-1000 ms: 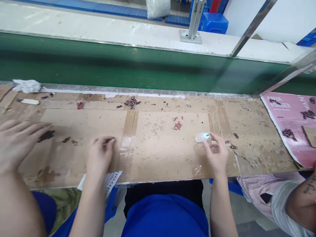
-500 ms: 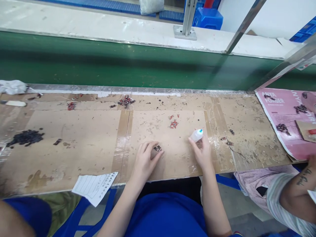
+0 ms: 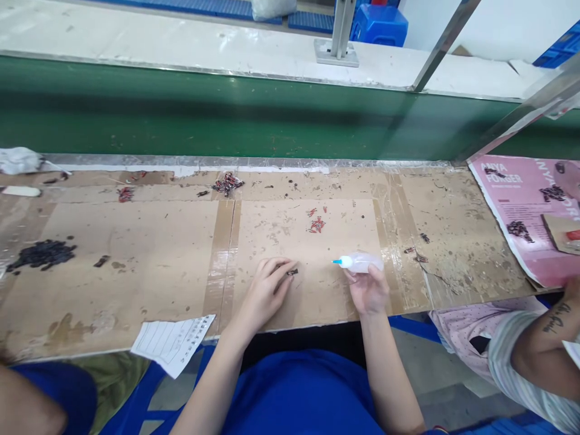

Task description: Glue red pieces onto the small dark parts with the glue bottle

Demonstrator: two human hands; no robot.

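My right hand is closed around a translucent squeeze bottle with a white collar and a thin blue tip. The bottle lies level in the fingers, its tip pointing left. Between the thumb and fingers of my left hand is a small dark part with metallic bits; its exact kind is too small to make out. A gap separates the bottle's tip from that part. Beyond both hands, a little group of small red parts rests on the cardboard.
A heap of black pieces is at left. Red-and-black parts lie near the back edge. A paper sheet overhangs the front edge. At right are a pink poster and a person's tattooed arm; another person sits at left.
The bottle has turned in my right hand from pointing up and away to lying level with its tip leftward. My left fingers have drawn closer together around the small dark part.
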